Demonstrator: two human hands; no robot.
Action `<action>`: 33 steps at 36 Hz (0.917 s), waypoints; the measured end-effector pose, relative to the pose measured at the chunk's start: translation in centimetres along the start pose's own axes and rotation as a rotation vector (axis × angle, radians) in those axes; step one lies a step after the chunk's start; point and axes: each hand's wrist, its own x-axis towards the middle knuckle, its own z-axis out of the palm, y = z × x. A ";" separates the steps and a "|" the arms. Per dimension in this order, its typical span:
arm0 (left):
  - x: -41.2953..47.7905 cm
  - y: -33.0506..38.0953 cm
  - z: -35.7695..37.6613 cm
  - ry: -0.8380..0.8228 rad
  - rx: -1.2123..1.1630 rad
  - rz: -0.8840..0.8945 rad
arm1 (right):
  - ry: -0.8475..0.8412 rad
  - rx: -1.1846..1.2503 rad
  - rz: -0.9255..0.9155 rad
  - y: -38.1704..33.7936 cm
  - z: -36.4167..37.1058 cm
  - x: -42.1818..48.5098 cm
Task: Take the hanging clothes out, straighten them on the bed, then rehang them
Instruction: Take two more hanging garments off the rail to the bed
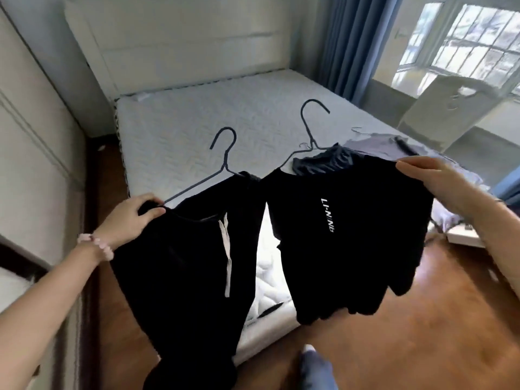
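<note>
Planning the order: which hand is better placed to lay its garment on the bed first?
Likely left: the left hand holds its black garment before bare mattress; the T-shirt in the right hand faces grey clothes lying there.

Two hands [126, 218] [439, 181]. Two black garments [183, 263] [351, 235] in the fingers [153, 211], on two dark hangers [223, 161] [311, 130]. Two grey garments [323, 161] [374, 144] beyond the right fingers.
</note>
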 end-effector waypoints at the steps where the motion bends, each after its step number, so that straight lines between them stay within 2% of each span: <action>1: 0.6 -0.4 0.4 0.039 0.025 -0.040 | -0.038 -0.009 -0.016 0.2 0.0 2.3; 8: 4.7 0.2 2.7 0.248 0.127 -0.257 | -0.174 -0.098 -0.037 2.3 1.2 18.0; 12: 8.2 1.2 3.4 0.263 0.187 -0.366 | -0.238 -0.116 -0.019 4.3 1.2 26.1; 18: 13.1 -0.7 2.9 0.225 0.174 -0.459 | -0.234 -0.175 0.028 6.4 2.4 36.1; 24: 18.7 -5.2 4.1 0.187 0.172 -0.494 | -0.258 -0.307 0.041 10.2 7.0 43.3; 28: 23.0 -11.0 6.2 0.160 0.237 -0.507 | -0.246 -0.422 0.024 14.5 11.9 47.3; 33: 28.5 -19.9 10.8 0.242 0.273 -0.535 | -0.116 -0.445 0.036 21.6 18.8 52.0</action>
